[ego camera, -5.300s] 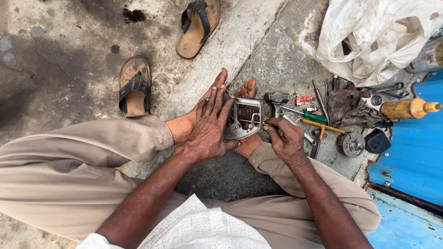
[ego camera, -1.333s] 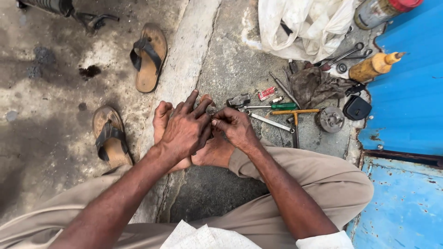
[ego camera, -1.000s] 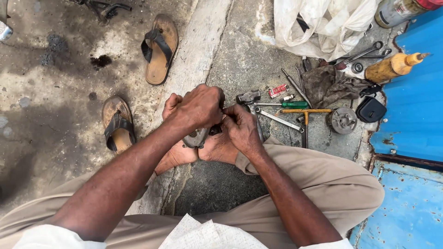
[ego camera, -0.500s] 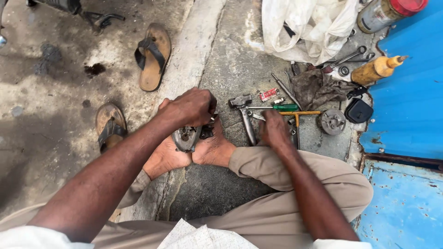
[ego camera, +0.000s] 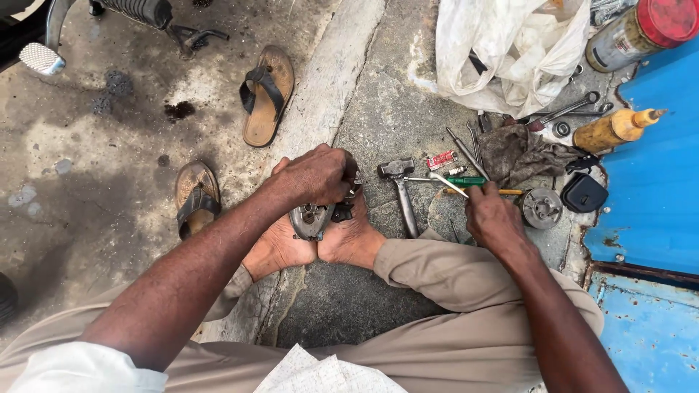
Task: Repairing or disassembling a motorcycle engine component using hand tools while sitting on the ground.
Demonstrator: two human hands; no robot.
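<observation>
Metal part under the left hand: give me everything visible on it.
The metal part is a grey, rounded casting, grimy, with a round recess showing on its near face. A darker piece sticks out at its right side. It stands on edge between the person's two bare feet, resting against them. The left hand presses down on top, covering its upper half, so the full shape cannot be told. The right hand is away from it, holding a thin metal tool.

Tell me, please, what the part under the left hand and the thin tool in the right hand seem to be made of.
The part under the left hand looks like cast metal: dull grey, grimy, with moulded recesses. The thin tool in the right hand looks like steel, since its slim shaft shines silvery.
</observation>
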